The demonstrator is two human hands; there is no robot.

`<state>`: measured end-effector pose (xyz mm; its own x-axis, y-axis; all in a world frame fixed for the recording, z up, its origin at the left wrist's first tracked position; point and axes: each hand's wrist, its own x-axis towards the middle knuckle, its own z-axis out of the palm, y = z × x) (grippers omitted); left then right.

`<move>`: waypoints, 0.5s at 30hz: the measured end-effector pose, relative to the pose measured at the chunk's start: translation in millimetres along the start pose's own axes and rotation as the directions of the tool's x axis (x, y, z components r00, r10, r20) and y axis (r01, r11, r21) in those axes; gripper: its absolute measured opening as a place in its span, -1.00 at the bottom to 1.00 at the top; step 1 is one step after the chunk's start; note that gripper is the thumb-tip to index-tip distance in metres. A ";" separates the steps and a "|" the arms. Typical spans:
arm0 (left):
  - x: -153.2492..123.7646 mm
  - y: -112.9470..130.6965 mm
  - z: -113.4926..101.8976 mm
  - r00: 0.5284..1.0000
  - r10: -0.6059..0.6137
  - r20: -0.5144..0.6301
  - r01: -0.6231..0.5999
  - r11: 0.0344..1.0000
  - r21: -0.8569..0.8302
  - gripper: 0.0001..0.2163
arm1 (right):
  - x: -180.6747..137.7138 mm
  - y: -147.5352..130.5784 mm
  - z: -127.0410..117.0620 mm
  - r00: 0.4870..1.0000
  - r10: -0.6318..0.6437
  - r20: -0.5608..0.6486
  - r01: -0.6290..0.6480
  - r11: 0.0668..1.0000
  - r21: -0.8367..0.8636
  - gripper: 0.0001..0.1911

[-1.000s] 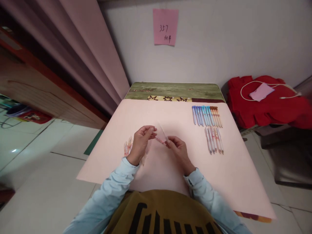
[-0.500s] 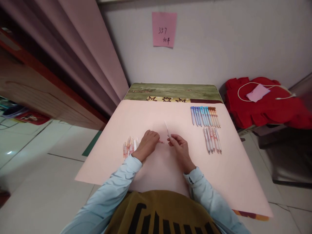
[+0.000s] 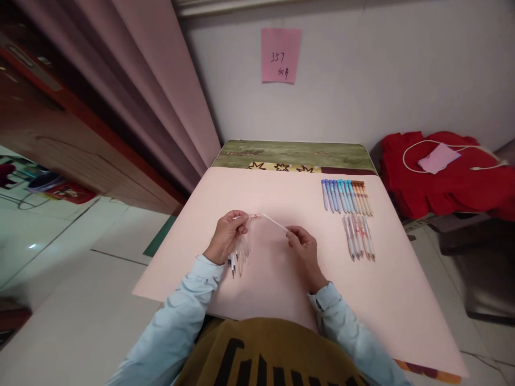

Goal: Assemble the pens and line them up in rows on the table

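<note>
My left hand (image 3: 226, 236) is closed on a clear pen barrel (image 3: 254, 215) with reddish marks, held level above the paper. My right hand (image 3: 302, 249) pinches the rear of a thin white pen refill (image 3: 276, 222), which slants up to the left. The refill's far tip meets the barrel's end; whether it is inside, I cannot tell. Under and beside my left hand lies a pile of loose pen parts (image 3: 239, 257), partly hidden. To the right, several clear pens (image 3: 358, 238) with pinkish marks lie side by side, below a row of blue, light-blue and brown-topped pens (image 3: 338, 197).
Pink paper (image 3: 281, 289) covers most of the table (image 3: 298, 150). A red cloth (image 3: 442, 187) with a white cable and a pink note lies off the right side. Curtain (image 3: 161, 80) and wooden door (image 3: 80, 128) stand to the left.
My left hand has risen and turned, bringing the pen barrel into view. My right hand has swung the refill leftward so its tip meets the barrel. The view has shifted slightly.
</note>
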<state>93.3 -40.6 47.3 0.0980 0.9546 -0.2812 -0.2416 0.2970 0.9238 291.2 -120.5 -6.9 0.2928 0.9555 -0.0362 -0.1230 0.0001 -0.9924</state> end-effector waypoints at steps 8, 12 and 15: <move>-1.0 3.8 1.2 0.998 -0.032 0.055 0.036 0.997 -0.067 -0.78 | 0.6 0.8 0.4 1.000 0.017 0.021 -0.017 1.000 -0.004 -0.76; -1.2 5.0 3.2 0.996 -0.040 0.081 0.044 0.998 -0.048 -0.79 | 1.2 1.1 0.1 0.999 0.026 0.032 -0.026 1.000 -0.009 -0.77; -0.1 5.4 3.3 0.997 -0.032 0.075 0.034 0.999 -0.017 -0.79 | 1.3 1.8 -0.4 0.999 0.022 0.037 -0.022 1.000 -0.019 -0.77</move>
<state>95.2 -39.2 53.1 0.1778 0.9402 -0.2906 -0.2543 0.3292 0.9094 291.7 -119.4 -8.8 0.2550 0.9654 -0.0541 -0.1110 -0.0263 -0.9935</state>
